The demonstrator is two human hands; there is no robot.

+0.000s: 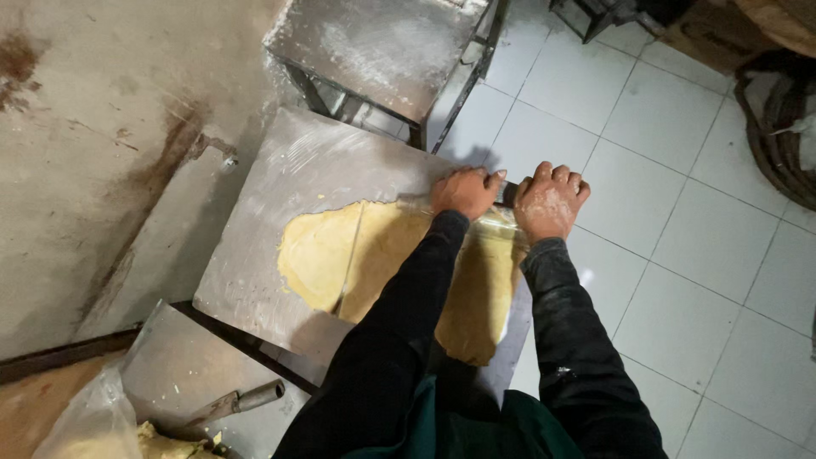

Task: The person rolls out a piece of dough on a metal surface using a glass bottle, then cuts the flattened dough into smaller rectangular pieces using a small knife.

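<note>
Here, near the frame's centre, the yellow dough sheet [374,255] lies flat on the steel desk [297,170]; just beyond, the left hand [464,192] and right hand [549,201], both clenched, grasp 1 rolling pin [507,195]. Even pressure from both should keep thickness uniform.

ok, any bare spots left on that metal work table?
Bare metal lies beyond and left of the dough, up to the far edge. The near right is crowded: both hands, left and right, press a roller there.
</note>
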